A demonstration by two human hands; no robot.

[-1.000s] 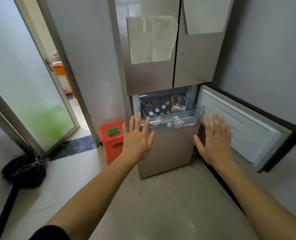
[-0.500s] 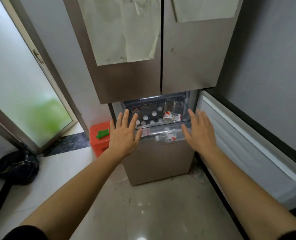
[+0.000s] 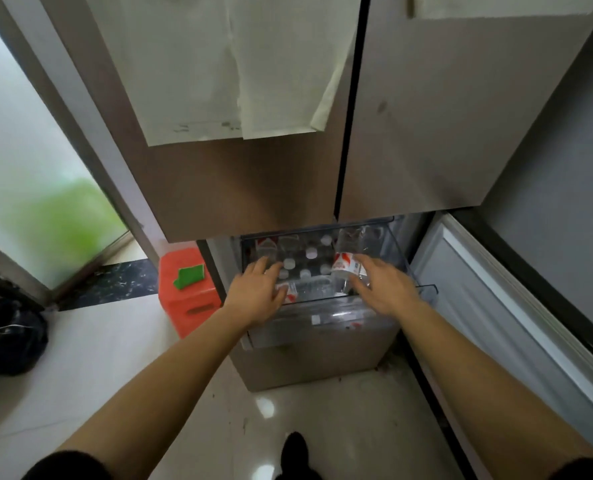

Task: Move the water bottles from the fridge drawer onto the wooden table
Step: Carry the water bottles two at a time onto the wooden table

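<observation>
The clear fridge drawer [image 3: 426,289] is pulled out below the brown upper doors. Inside stand several water bottles [image 3: 310,252] with white caps and red-and-white labels. One bottle [image 3: 344,263] lies tilted at the right. My left hand [image 3: 258,292] reaches over the drawer's front left, fingers spread above the bottles and holding nothing. My right hand [image 3: 383,285] hovers at the front right, fingers apart, touching or just over the tilted bottle. The wooden table is out of view.
The lower fridge door [image 3: 495,323] hangs open at the right. An orange plastic stool [image 3: 187,296] with a green item on it stands left of the fridge. A black bag [image 3: 7,337] lies on the floor at the far left, beside a frosted glass door [image 3: 28,188].
I have stepped closer to the fridge. Both hands have moved forward from in front of the drawer to over its contents.
</observation>
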